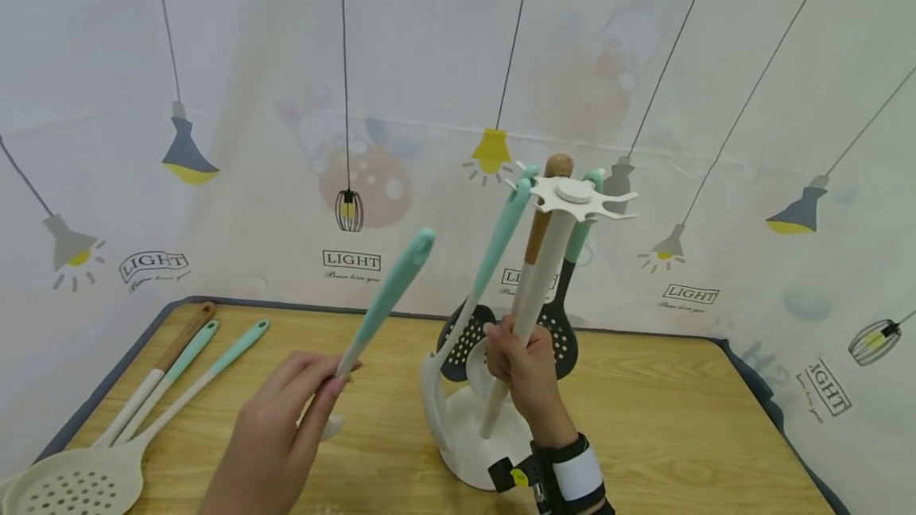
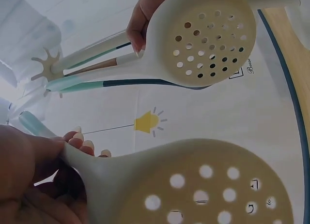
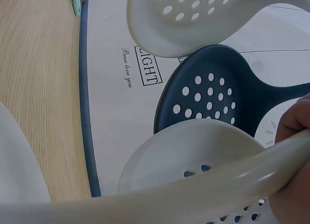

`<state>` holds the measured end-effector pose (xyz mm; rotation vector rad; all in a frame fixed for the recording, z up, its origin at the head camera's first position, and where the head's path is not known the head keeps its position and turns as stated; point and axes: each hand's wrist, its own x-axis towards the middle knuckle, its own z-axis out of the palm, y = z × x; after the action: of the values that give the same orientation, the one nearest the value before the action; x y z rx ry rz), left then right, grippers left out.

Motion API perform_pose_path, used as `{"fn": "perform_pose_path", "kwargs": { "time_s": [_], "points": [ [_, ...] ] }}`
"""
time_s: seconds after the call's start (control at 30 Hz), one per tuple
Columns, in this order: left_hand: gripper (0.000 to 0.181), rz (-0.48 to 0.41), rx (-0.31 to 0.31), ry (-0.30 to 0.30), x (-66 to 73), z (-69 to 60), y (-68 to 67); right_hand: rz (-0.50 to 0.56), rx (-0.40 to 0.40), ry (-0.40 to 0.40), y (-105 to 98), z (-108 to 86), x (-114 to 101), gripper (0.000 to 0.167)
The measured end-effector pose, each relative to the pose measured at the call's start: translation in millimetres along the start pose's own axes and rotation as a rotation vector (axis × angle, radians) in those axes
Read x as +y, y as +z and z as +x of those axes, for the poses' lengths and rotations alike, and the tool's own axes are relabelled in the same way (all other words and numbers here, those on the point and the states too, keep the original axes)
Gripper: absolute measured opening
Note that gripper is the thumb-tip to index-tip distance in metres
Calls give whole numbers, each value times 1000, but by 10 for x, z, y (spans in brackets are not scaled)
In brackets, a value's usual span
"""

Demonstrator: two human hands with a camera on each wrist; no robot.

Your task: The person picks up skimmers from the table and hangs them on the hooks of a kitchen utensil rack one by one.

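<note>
My left hand (image 1: 275,427) pinches a mint-handled utensil (image 1: 390,292) where the mint meets the white, left of the stand. In the left wrist view its white perforated head (image 2: 193,185) fills the bottom. My right hand (image 1: 525,372) grips the pole (image 1: 547,269) of a white stand, whose round base (image 1: 494,451) rests on the table. Mint-handled and wooden-handled utensils hang around its hook ring (image 1: 572,195). Among them are a dark perforated skimmer (image 3: 213,88) and white perforated ones (image 2: 208,40), one hanging on the side toward my left hand.
At the far left of the wooden table (image 1: 687,412) lie several utensils, one with a wooden handle (image 1: 186,336), and a white skimmer (image 1: 79,483) at the near edge. A dark border runs along the table's edge. A cloth backdrop (image 1: 429,38) printed with lamps stands behind.
</note>
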<state>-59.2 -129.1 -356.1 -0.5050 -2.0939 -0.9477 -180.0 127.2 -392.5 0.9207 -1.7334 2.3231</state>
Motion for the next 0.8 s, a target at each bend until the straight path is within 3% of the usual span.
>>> {"fn": "perform_pose_path", "kwargs": {
  "time_s": [0.37, 0.6, 0.8],
  "points": [
    [25, -49, -22, -54, 87, 31, 79, 4, -4, 1, 4, 1, -13, 30],
    [20, -102, 25, -17, 99, 19, 131, -5, -1, -3, 7, 1, -17, 30],
    [26, -156, 55, -109, 195, 43, 147, -2, -4, -4, 6, 1, -15, 30]
  ]
}}
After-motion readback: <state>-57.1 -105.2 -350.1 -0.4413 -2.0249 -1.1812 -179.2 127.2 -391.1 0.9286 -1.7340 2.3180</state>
